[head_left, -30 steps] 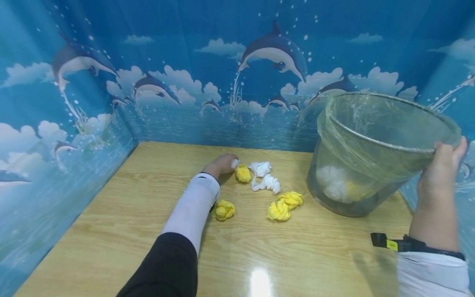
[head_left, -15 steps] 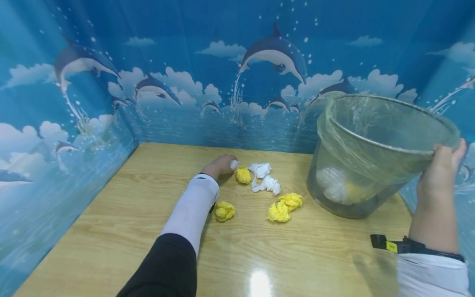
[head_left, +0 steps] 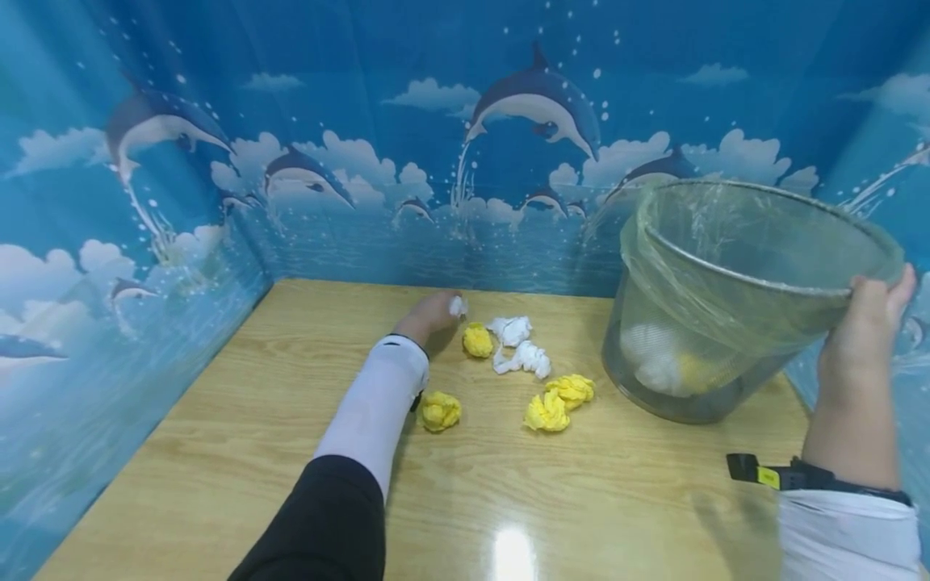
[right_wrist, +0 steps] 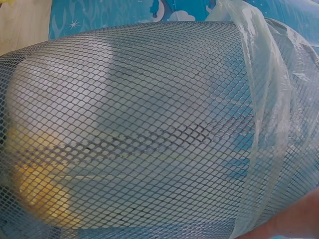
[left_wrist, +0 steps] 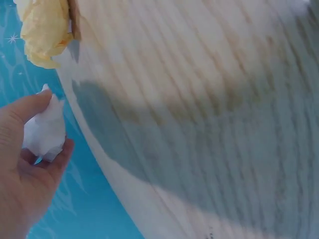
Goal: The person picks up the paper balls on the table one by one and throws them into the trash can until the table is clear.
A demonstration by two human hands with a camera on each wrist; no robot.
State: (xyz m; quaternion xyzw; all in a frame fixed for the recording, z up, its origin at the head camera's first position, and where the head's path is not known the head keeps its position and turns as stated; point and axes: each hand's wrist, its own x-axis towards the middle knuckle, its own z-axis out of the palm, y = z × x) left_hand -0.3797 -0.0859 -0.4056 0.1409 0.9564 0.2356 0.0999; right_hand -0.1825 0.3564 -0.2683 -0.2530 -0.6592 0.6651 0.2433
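My left hand (head_left: 430, 316) pinches a crumpled white paper ball (left_wrist: 46, 130) between thumb and fingers, near the back of the table. Just right of it lies a yellow paper ball (head_left: 477, 340). Two white crumpled papers, one behind (head_left: 511, 330) and one in front (head_left: 526, 360), lie beyond that. With my right hand (head_left: 860, 339) I grip the rim of a wire mesh bin (head_left: 683, 339), which tilts to the right. A thin greenish plastic bag lines it and folds over the rim. White and yellow paper (right_wrist: 45, 194) shows through the mesh at its bottom.
A yellow paper ball (head_left: 440, 411) lies by the left forearm. Two more yellow balls (head_left: 547, 411) touch each other left of the bin. A blue dolphin-print curtain (head_left: 349, 161) encloses the back and sides of the wooden table (head_left: 291, 339).
My left hand has risen slightly with the white paper ball, which now shows more clearly at the fingertips. The right hand and the bin stay about where they were.
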